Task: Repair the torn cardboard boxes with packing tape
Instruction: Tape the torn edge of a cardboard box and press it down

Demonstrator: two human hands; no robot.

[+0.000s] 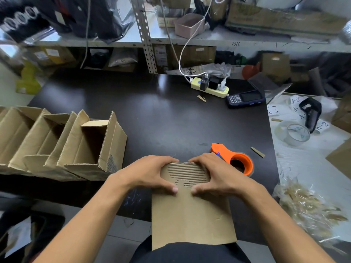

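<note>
A row of open cardboard boxes (57, 143) stands on the left of the dark counter (161, 118), flaps up; the nearest one shows a bare, shadowed inside, and no contents show in the others. On the shelf (190, 41) behind, a pink tub (189, 24) sits among cartons and bags; what it holds cannot be seen.

At the near edge lies a flattened piece of cardboard (191, 215), overhanging the counter toward the person's lap. Its top layer is torn away at the far end, baring the ribbed core. The left hand (150, 172) and the right hand (214, 174) clasp that torn end from either side, fingers curled over the far edge and thumbs pressed on the face just below the tear, thumb tips nearly meeting.

Just beyond the right hand rests an orange tape dispenser (237, 158). Farther right, a roll of clear tape (293, 132) lies on white paper. A power strip (209, 89) and a handheld scanner (245, 98) sit at the back.
</note>
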